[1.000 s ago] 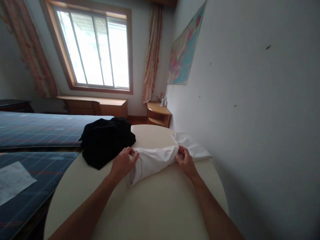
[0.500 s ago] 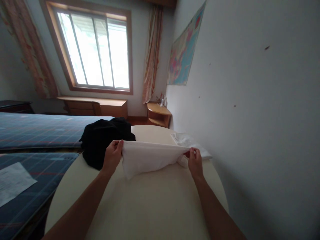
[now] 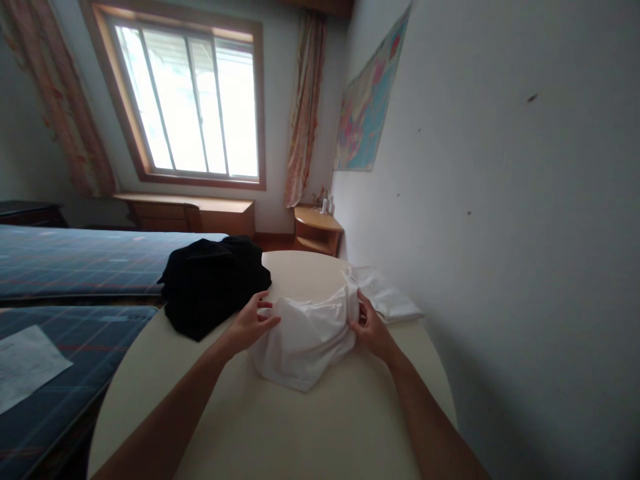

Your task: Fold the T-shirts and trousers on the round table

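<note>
A white cloth garment (image 3: 310, 340), crumpled and loosely bunched, rests on the round cream table (image 3: 310, 427) between my hands. My left hand (image 3: 253, 325) is at the garment's left edge, thumb and fingers spread apart. On the other side, my right hand (image 3: 371, 328) has its thumb and fingers closed on the garment's bunched right edge. The exact kind of garment cannot be made out. Behind my right hand lies a flat, folded white cloth (image 3: 393, 297). A black garment (image 3: 210, 283) is heaped at the table's left side, beyond my left hand.
Two plaid mattresses (image 3: 100, 263) are on the left, the nearer with a white paper (image 3: 33, 363) on it. A wall (image 3: 500, 267) with a map (image 3: 373, 100) stands close on the right. Beyond the table are a corner shelf (image 3: 320, 219) and a window (image 3: 190, 100).
The white garment, stretched taut between my hands before, has sunk onto the table and bunched up. My hands have moved closer together, and the left fingers have opened.
</note>
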The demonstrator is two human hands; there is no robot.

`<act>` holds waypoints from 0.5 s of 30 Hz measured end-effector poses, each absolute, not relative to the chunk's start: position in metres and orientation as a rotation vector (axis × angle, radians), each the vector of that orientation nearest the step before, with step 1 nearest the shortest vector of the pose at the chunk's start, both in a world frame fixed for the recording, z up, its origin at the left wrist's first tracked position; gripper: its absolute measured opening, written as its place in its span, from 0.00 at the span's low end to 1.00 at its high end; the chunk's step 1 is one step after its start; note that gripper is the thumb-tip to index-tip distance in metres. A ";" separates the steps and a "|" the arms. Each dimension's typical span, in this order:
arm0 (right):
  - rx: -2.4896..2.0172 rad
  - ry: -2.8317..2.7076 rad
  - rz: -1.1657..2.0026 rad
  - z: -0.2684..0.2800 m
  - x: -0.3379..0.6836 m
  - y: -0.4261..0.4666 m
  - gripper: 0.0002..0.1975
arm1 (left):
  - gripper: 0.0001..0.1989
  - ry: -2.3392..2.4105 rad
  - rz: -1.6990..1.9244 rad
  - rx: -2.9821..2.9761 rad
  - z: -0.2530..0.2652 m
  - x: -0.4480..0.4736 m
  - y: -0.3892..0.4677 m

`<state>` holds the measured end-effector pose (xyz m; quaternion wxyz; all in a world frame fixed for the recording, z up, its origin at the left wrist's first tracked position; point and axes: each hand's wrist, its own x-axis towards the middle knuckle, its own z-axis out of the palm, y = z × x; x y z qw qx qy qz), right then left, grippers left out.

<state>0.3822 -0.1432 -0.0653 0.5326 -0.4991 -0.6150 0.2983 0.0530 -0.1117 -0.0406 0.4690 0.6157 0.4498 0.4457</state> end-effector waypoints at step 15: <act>-1.025 -1.056 0.719 -0.048 0.393 -0.142 0.25 | 0.21 1.375 1.529 1.549 -0.020 0.044 -0.102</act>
